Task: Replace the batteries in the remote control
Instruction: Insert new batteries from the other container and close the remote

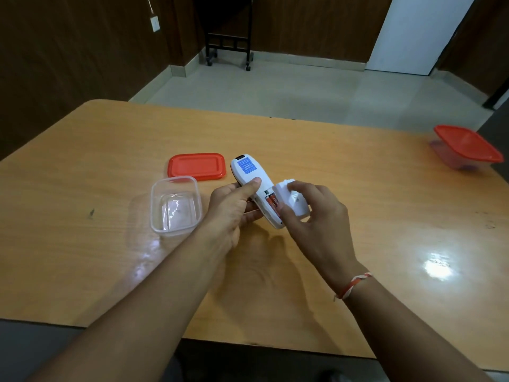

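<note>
While the battery bay lies uncovered, we hold the remote control (249, 183) above the table (344, 166), back side up.

Head view: our left hand (234, 208) grips the remote around its middle, thumb pressed across the white back just below the blue label (247, 167). Our right hand (308, 213) pinches the white battery cover (293, 202), held tilted and just over the lower end of the remote. Two red batteries (272, 202) sit side by side in the exposed compartment. Left of the hands, a clear container (176, 206) stands open on the table, with its red lid (197, 166) lying flat just behind it. A second container with a red lid (466, 150) rests near the far right edge. A red-and-white thread band (354, 285) circles the right wrist.
</note>
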